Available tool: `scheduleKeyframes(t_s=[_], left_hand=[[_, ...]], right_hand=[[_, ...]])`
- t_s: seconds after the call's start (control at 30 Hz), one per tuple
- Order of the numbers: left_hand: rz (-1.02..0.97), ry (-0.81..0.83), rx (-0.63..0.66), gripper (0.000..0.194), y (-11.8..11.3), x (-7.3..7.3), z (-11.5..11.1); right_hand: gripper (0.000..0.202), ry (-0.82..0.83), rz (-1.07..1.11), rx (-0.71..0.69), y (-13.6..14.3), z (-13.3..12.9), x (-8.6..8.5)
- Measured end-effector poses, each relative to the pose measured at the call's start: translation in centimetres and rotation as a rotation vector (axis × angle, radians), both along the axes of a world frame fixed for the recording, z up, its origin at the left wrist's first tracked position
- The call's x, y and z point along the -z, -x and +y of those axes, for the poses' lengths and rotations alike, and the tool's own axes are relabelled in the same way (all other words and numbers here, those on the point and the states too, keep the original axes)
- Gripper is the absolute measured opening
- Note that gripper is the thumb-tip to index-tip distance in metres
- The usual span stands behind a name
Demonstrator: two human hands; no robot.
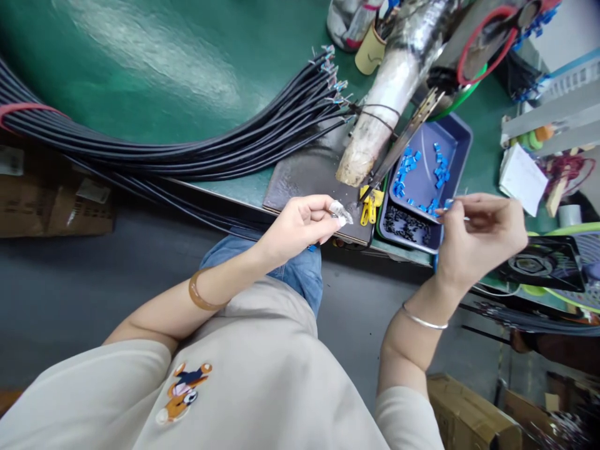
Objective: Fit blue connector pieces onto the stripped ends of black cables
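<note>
My left hand [300, 228] is closed in a pinch near the front edge of the bench. Whitish wrapping covers its thumb and finger tips, and whatever lies between them is too small to make out. My right hand [482, 234], also pinched, is raised beside a blue-grey tray [462, 140]. A small blue connector [449, 203] shows at its fingertips. Similar blue connectors [407, 167] lie scattered in the tray. Small black parts [404, 226] fill a compartment in front. Between my hands, a yellow clip-like tool [369, 206] rests by the tray.
A thick bundle of black cables [187, 153] runs along the green bench [140, 69], stripped ends toward the middle. A wrapped white tube [375, 119] slants over a dark plate [300, 178]. Small fan [534, 264] at right; cardboard boxes [469, 412] on the floor.
</note>
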State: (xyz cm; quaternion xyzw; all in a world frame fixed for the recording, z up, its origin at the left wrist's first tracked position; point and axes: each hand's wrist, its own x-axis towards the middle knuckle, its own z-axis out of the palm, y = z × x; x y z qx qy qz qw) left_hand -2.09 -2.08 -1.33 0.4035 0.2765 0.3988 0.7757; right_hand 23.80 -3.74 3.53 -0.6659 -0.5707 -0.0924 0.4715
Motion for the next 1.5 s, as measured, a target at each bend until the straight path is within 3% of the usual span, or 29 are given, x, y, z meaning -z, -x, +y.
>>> scheduleKeyframes(t_s=[0.13,0.2,0.3,0.4,0.57,0.9,1.33,1.5], left_hand=[[0.051,-0.038,0.003,0.009,-0.1,-0.1,0.1],[0.072,-0.053,0.002,0.009,-0.2,-0.1,0.2],[0.091,-0.058,0.013,0.01,-0.3,-0.1,0.2],[0.114,-0.059,0.014,0.012,-0.5,-0.3,0.3],[0.13,-0.126,0.003,0.008,-0.8,-0.5,0.2],[0.175,-0.161,-0.046,0.008,-1.0,-0.6,-0.2],[0.142,-0.079,-0.054,0.01,-0.7,-0.9,0.2],[0.149,-0.083,-0.049,0.009,-0.5,-1.1,0.1]], right_hand=[[0.017,0.099,0.393,-0.27,6.7,-3.4,0.6],[0.014,0.126,0.411,-0.278,8.8,-4.2,1.4],[0.008,0.063,0.217,-0.193,10.2,-4.6,2.5],[0.013,0.025,0.084,-0.189,10.7,-4.6,3.1],[0.013,0.088,0.083,-0.25,11.3,-4.4,3.4],[0.004,0.12,0.322,-0.18,10.8,-4.1,3.6],[0.02,-0.103,0.006,-0.244,11.8,-4.8,3.1],[0.021,-0.077,0.009,-0.304,12.0,-4.7,3.0]])
